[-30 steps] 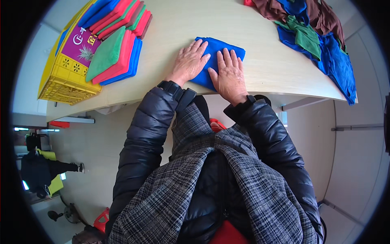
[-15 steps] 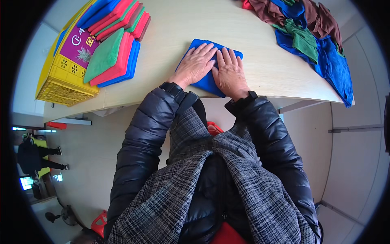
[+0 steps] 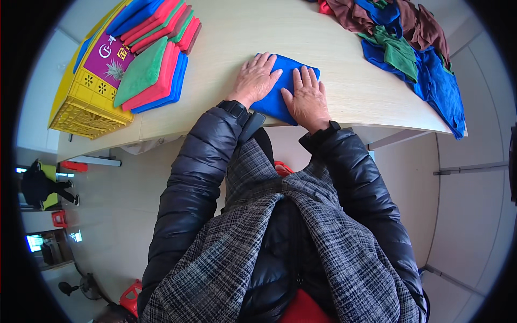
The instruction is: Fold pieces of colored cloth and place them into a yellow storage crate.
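A folded blue cloth (image 3: 280, 89) lies flat on the table near its front edge. My left hand (image 3: 255, 81) rests on the cloth's left side, fingers stretched and slightly apart. On the right side of the same cloth lies my right hand (image 3: 308, 100), palm down with fingers extended and the thumb out. Neither hand grips anything. To the left, a stack of folded cloths (image 3: 141, 75), green on top of red and blue, sits at the table edge. Behind it stands another stack of folded cloths (image 3: 161, 27) in blue, red, green and brown.
A yellow plastic crate (image 3: 89, 116) with a purple panel stands at the left beside the stacks. Loose crumpled cloths (image 3: 425, 70) in blue, green and brown heap at the table's right end. Another person (image 3: 40, 185) is far left, near a red stool (image 3: 59, 218).
My left hand has slid left toward the cloth's edge, and my right hand has shifted slightly, so more blue shows between them. The distant person has changed position.
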Demonstrator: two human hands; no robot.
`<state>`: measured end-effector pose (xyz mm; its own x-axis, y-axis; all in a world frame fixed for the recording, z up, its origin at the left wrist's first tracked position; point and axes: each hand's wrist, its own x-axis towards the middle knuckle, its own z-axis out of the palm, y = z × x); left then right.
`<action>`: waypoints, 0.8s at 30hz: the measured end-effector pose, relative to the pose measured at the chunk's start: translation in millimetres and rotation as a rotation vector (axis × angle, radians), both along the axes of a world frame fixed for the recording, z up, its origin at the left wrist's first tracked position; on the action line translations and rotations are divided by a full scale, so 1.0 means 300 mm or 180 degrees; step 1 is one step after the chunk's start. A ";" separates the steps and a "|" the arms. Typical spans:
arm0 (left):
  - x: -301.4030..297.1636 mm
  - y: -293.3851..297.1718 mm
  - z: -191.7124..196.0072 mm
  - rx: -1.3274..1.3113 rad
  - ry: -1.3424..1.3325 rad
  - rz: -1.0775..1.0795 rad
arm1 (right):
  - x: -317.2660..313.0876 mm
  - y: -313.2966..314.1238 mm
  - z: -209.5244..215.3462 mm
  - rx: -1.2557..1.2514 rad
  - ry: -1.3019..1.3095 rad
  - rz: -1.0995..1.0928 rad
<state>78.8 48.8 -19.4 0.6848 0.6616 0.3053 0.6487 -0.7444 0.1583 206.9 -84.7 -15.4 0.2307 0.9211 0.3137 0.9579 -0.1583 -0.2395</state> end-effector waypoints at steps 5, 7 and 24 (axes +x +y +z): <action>-0.049 -0.010 0.019 -0.0066 0.0142 0.0212 | 0.019 -0.038 -0.012 0.0012 -0.0069 0.0001; -0.079 -0.019 0.025 -0.0048 0.0182 0.0327 | 0.030 -0.054 -0.022 0.0030 -0.0094 0.0031; -0.122 -0.193 0.008 0.0432 -0.0393 -0.0038 | 0.047 0.095 0.008 0.0182 -0.0461 0.1130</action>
<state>42.1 -9.0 -17.1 0.6441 0.6007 0.4736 0.6216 -0.7718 0.1336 220.9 -56.2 -12.9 -0.1498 0.9157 0.3729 0.9752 0.1989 -0.0966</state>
